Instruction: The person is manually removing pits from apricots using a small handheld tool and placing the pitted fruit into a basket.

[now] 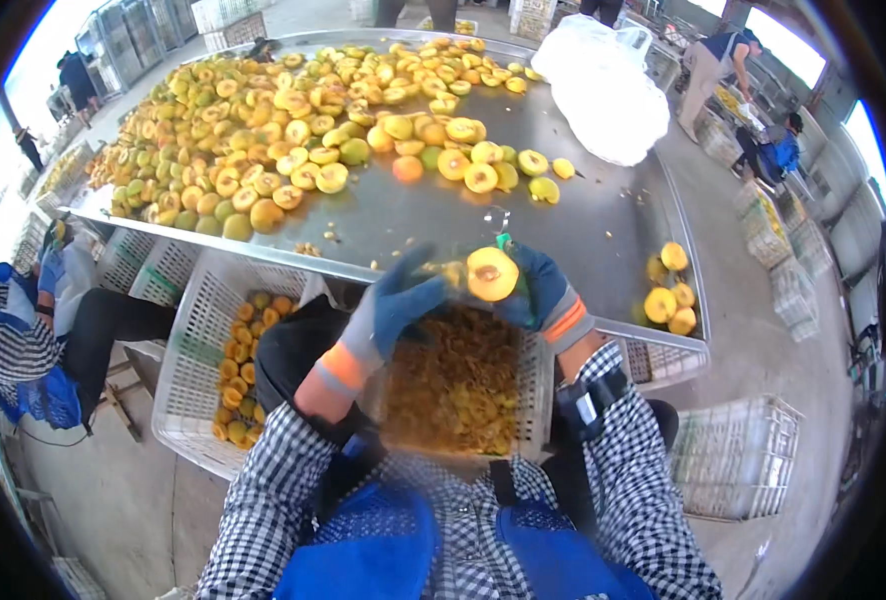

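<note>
My right hand (540,289), in a blue-coated grey work glove, grips a halved yellow peach (492,274), its cut face and pit hollow turned up. From the same hand sticks a small tool (503,240) with a green part and a metal loop at its end. My left hand (407,300), gloved alike, is apart from the fruit, fingers spread and blurred. Between the hands is a blurred yellowish bit (450,271), too unclear to name. Below them, between my legs, stands a crate (535,397) of brownish and yellow fruit scraps (454,382).
A steel table (405,214) bears a large heap of peach halves (263,127). A white plastic bag (604,90) lies at its far right. A white crate (187,367) of peach halves stands left, another crate (739,457) right. A seated co-worker (30,352) is close on the left.
</note>
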The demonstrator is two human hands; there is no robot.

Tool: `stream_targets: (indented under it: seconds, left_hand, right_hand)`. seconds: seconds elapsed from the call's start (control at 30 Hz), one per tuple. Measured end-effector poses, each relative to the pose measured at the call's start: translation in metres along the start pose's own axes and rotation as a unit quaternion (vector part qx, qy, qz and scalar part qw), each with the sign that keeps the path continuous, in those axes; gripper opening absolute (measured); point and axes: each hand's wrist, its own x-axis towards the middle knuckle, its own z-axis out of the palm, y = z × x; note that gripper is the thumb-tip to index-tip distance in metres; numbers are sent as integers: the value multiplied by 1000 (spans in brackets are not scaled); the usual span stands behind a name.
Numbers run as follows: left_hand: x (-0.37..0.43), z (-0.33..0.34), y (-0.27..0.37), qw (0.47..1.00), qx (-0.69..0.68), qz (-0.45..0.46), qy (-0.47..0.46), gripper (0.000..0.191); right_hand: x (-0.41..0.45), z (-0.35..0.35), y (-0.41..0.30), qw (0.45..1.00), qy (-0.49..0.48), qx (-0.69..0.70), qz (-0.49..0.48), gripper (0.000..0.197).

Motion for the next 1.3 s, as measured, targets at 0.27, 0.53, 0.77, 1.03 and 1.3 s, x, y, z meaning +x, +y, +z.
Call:
stream_targets:
  seconds: [0.27, 0.53, 0.77, 1.03, 1.3]
  left_hand:
    - [-6, 34, -40, 969, -218, -29, -112, 39]
    - [-28, 45, -26, 967, -242, 42, -64, 32]
    - [-37, 44, -25, 978, -155, 126, -58, 33]
    - [-34, 42, -35, 984, -145, 101, -24, 36]
    - [-28, 45, -43, 987, -96, 127, 14, 22]
  right_hand:
    - [-68, 27, 29, 662, 216, -665, -272, 15]
    - [-106, 55, 71, 611, 136, -724, -289, 15]
    - [-108, 60, 65, 544, 122, -766, -321, 19]
    - [-102, 53, 71, 570, 118, -761, -287, 19]
    - [-96, 35, 77, 708, 91, -671, -201, 23]
